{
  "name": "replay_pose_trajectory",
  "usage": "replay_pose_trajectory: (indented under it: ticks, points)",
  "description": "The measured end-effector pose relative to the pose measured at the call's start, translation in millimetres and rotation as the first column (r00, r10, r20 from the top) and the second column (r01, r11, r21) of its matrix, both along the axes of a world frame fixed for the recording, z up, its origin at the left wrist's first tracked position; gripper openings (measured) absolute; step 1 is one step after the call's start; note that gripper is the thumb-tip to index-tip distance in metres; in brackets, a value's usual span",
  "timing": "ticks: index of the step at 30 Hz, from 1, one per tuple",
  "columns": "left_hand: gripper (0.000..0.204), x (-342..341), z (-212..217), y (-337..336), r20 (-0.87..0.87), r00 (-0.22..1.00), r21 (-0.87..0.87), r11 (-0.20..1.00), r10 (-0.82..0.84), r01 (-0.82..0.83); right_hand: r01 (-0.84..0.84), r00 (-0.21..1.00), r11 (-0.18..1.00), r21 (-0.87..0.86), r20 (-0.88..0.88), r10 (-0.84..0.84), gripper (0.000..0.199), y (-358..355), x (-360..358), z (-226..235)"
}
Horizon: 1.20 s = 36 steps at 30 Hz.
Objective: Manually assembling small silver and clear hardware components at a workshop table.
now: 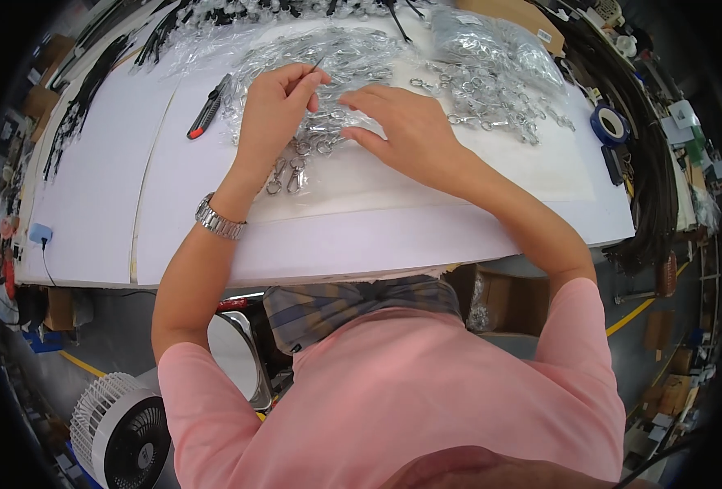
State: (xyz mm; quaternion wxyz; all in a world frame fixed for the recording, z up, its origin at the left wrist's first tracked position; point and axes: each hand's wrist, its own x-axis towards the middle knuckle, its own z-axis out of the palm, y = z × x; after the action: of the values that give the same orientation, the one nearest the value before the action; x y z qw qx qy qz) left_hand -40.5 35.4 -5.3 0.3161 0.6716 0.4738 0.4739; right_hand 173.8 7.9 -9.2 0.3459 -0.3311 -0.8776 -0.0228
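From the head camera, the left hand (pixel 275 110) rests with fingers curled over a clear plastic bag (pixel 312 61) of metal snap hooks, thumb and forefinger pinched together on what looks like a thin dark strand or a hook; which one cannot be told. The right hand (pixel 401 126) lies just beside it, palm down and fingers loosely spread, fingertips touching the same heap of hooks. A few loose snap hooks (pixel 287 173) lie just below the left hand, near its wristwatch (pixel 219 220). A red-and-black utility knife (pixel 208 107) sits left of the left hand, a blue tape roll (pixel 610 124) well right of the right hand, on the white table (pixel 92 187).
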Motion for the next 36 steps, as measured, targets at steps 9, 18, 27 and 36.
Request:
replay_pose_trajectory:
  ticks: [9,18,27,36]
  points:
    - [0.023,-2,1,-1,-0.048,0.999,0.060,0.998,0.012,-0.009,0.033,0.991,0.840,-0.542,0.128,0.043,0.024,47,-24,-6]
    - [0.027,12,0,-7,-0.038,0.995,0.082,0.992,-0.096,0.099,-0.476,0.824,0.401,-0.783,-0.556,-0.107,0.018,34,21,5]
    - [0.029,36,19,-21,-0.141,0.938,-0.229,0.932,-0.317,0.281,-0.432,0.867,0.420,-0.798,-0.495,-0.050,0.017,23,48,-2]
    - [0.033,43,13,-10,0.113,0.947,-0.295,0.900,-0.299,0.320,-0.570,0.760,0.271,-0.776,-0.623,-0.185,0.022,15,50,10]
